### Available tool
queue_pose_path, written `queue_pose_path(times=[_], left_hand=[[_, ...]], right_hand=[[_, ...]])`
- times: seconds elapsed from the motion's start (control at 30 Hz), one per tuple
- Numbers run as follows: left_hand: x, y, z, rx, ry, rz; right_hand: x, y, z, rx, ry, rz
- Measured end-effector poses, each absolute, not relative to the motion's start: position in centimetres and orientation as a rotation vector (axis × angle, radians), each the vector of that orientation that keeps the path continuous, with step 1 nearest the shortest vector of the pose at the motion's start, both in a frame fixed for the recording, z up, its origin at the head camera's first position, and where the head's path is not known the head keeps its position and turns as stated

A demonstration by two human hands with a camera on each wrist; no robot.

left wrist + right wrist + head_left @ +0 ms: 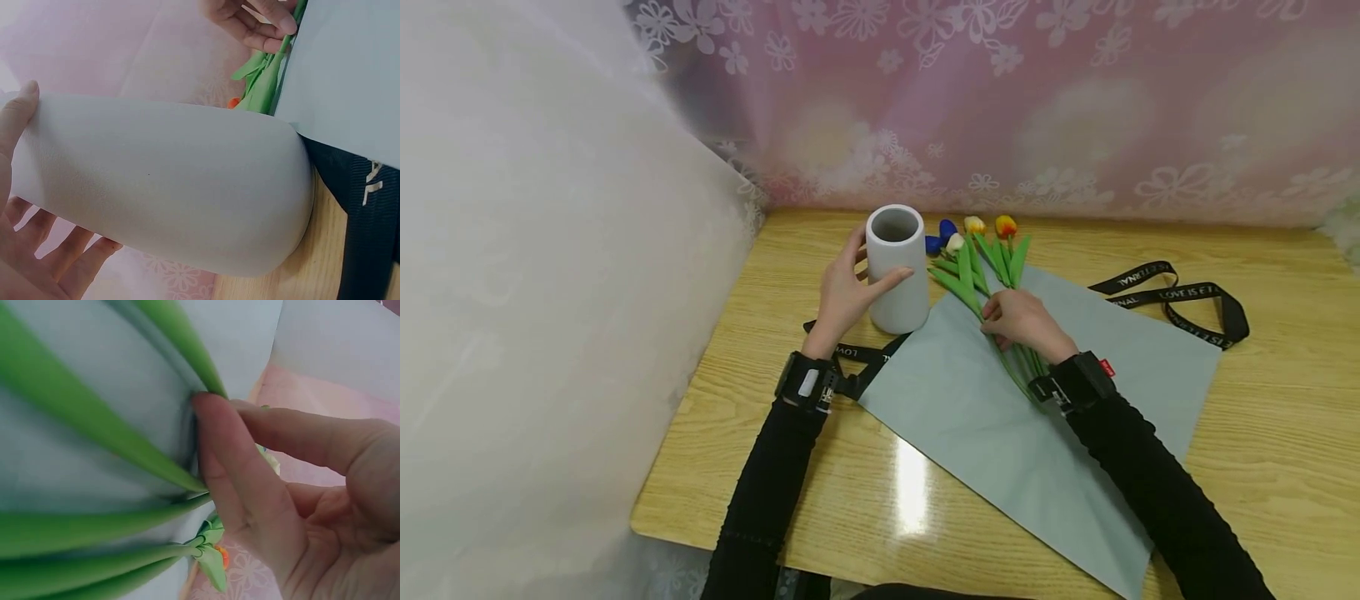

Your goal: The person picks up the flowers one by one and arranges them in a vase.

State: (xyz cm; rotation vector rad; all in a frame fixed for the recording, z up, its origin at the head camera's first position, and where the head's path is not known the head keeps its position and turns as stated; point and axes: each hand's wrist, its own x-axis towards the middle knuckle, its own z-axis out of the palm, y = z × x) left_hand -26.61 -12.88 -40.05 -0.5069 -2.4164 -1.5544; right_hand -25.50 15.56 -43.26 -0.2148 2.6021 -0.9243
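Observation:
A white cylindrical vase (901,287) stands upright near the table's back edge, its mouth open upward. My left hand (844,292) holds its upper part, thumb across the near side and fingers round the left; the left wrist view shows the vase (162,181) between thumb and fingers. Artificial tulips (964,271) with blue, white, yellowish and orange heads lie right of the vase, stems toward me. My right hand (1026,321) pinches a green stem (187,340) between thumb and fingertips. Other stems (94,419) lie beside that hand, partly hidden by it in the head view.
A grey-green sheet (1075,467) lies under the flowers, its near corner reaching the table's front edge. Black lettered ribbon (1198,292) loops at right, and more ribbon (861,354) lies below the vase. A pink floral curtain (925,125) hangs behind the wooden table (737,467).

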Motion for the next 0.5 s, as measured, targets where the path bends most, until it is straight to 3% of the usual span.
queue_pose_path(times=[0.5], left_hand=[[-26.6,-12.9,-39.9,-0.497,-2.415,-1.583]], right_hand=[[-24.5,16.3,-40.8,-0.217,2.5,-1.303]])
